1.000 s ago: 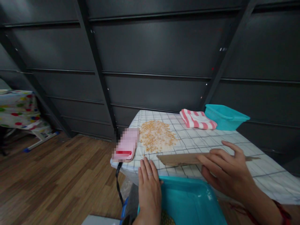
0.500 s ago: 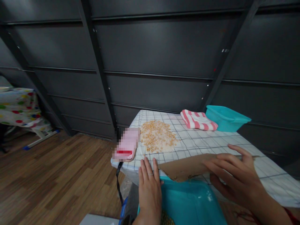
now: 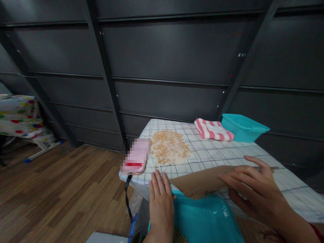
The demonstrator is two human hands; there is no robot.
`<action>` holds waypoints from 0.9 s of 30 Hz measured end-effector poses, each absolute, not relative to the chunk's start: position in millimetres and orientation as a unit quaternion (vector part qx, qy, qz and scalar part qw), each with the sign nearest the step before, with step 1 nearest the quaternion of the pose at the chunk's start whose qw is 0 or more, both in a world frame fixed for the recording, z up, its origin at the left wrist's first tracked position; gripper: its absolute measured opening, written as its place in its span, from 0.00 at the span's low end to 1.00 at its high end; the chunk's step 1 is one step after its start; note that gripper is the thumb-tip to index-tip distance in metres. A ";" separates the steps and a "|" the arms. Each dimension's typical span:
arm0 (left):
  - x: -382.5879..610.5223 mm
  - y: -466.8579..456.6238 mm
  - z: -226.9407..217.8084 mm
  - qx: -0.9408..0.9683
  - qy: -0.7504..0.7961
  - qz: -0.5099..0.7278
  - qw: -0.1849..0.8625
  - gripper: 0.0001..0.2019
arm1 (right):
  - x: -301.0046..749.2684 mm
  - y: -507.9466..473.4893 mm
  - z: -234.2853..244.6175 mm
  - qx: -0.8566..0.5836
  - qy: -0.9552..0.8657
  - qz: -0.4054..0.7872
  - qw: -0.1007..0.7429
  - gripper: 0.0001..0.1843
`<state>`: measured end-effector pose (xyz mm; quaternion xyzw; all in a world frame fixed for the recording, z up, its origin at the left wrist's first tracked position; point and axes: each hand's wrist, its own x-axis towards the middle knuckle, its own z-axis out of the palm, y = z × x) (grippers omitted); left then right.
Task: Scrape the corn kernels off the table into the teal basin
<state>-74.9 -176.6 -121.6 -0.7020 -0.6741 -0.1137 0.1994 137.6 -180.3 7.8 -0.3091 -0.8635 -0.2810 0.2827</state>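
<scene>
A torn strip of brown cardboard lies across the table's near edge, its ragged side over a teal plastic bin. My right hand grips the strip near its right end, fingers on top; the thumb's hold is partly hidden. My left hand lies flat with fingers stretched at the table edge, by the strip's left tip and the bin's rim. Beyond it, a spread of yellow beans mixed with pale grains rests on the checked tablecloth. Some dark greenish grains show at the bin's bottom.
A pink phone, partly pixelated, sits at the table's left edge with a black strap hanging down. Farther back are a folded pink-and-white striped towel and another teal bin. A dark panelled wall stands behind the table.
The cardboard's ragged edge has dipped slightly toward the bin. Both hands stay in nearly the same place, and the beans look unchanged.
</scene>
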 end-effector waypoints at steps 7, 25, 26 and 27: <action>-78.4 -177.7 -118.8 -0.711 -0.667 -0.114 0.193 0.32 | 131.4 -167.0 1.2 -0.307 -0.855 -0.312 0.278 0.10; -78.5 -179.0 -111.7 -0.713 -0.664 -0.112 0.195 0.32 | 150.0 -170.4 -1.2 -0.282 -0.873 -0.290 0.272 0.12; -78.0 -178.8 -113.4 -0.708 -0.670 -0.118 0.191 0.32 | 148.9 -167.6 -2.7 -0.283 -0.872 -0.295 0.269 0.12; -77.4 -178.5 -116.0 -0.704 -0.674 -0.124 0.189 0.31 | 148.0 -165.3 -4.0 -0.286 -0.871 -0.300 0.265 0.12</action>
